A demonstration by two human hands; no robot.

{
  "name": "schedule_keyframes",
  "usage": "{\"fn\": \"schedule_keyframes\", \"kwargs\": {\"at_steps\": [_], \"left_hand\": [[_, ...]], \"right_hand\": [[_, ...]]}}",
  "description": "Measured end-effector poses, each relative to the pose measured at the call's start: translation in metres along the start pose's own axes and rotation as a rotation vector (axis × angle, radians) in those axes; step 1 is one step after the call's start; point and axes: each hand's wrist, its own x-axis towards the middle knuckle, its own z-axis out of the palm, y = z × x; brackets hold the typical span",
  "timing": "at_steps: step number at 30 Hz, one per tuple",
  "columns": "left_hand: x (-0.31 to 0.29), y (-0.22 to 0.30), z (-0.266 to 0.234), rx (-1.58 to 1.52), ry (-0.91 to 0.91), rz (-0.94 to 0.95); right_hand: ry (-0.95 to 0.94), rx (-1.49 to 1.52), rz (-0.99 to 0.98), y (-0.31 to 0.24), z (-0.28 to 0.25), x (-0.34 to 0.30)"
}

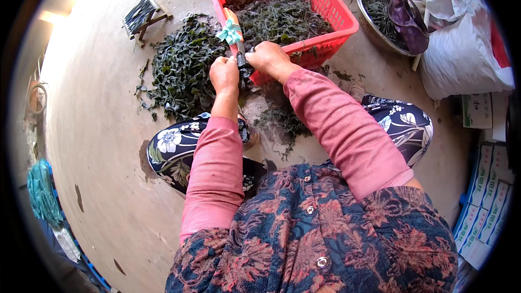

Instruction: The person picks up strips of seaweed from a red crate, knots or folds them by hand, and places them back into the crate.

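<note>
Both my hands meet at the near left corner of a red plastic crate [347, 24]. Dark wet seaweed [242, 61] stretches between them, with my left hand [224, 74] pinching one side and my right hand [266, 57] closed on the other. Just beyond the fingers, an orange strip [230, 15] stands along the crate's rim, tied with a teal cloth bow [230, 32]; a narrow greyish piece below it may be a blade, but I cannot tell. Chopped-looking seaweed [279, 13] fills the crate. Left of it, a heap of seaweed [184, 70] lies on the floor.
A small folding stool [142, 17] stands at far left. Seaweed scraps [282, 125] lie between my legs. To the right are a metal basin [374, 27] with seaweed and a purple cloth [407, 21], a white sack [461, 57] and stacked cartons [483, 201].
</note>
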Motion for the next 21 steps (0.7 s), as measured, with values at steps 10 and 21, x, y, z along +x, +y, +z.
{"fn": "schedule_keyframes", "kwargs": {"at_steps": [10,21], "left_hand": [[-0.054,-0.015,0.005,-0.224,0.106,0.004],[0.012,-0.015,0.006,-0.354,0.168,0.002]], "right_hand": [[-0.093,0.281,-0.121,0.038,-0.001,-0.057],[0.03,-0.126,-0.123,-0.029,-0.024,-0.007]]}}
